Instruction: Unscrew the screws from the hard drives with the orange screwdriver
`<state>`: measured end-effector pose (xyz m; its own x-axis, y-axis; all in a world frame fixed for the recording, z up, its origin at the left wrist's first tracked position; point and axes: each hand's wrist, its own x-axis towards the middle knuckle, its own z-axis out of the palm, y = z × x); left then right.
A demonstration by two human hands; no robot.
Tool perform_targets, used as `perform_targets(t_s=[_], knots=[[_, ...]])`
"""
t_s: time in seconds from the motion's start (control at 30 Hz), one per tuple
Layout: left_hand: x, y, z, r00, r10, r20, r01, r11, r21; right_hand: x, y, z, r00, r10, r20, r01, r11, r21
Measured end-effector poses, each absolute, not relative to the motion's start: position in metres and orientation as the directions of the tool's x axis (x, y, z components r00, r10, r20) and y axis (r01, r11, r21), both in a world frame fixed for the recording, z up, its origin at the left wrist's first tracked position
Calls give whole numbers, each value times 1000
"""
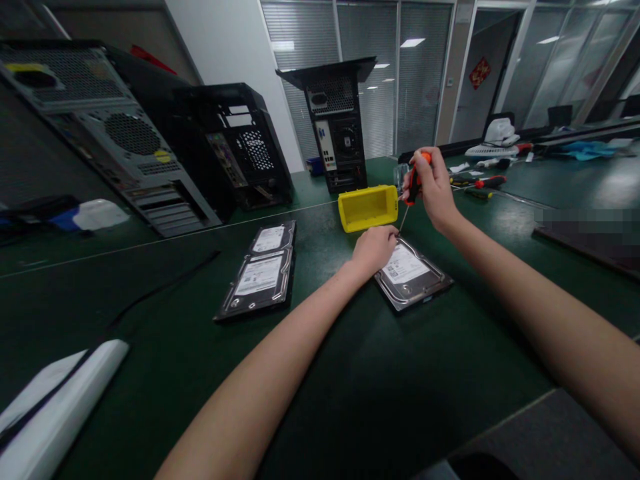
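A hard drive [413,275] with a white label lies flat on the green table [380,373]. My left hand [374,248] rests closed on its far left corner, fingers curled at the edge. My right hand [434,187] grips an orange-and-black screwdriver [413,181] held nearly upright, its thin tip touching the drive's far corner right beside my left fingers. A yellow plastic bin [367,207] lies on its side just behind the drive, its opening facing me.
Two more hard drives [264,270] lie side by side to the left. Three computer towers [336,123] stand along the back. More screwdrivers [483,183] lie at the right rear. A white object [55,400] sits at the near left, with a black cable beside it.
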<state>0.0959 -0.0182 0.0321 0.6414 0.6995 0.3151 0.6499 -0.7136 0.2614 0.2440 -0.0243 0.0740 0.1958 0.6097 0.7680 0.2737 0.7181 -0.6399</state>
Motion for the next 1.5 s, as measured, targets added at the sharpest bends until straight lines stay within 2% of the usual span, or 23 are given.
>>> perform_targets(t_s=[1.5], knots=[[96, -18, 32, 645, 695, 319, 645, -718, 260, 240, -26, 75, 192, 620, 761, 269, 712, -648]])
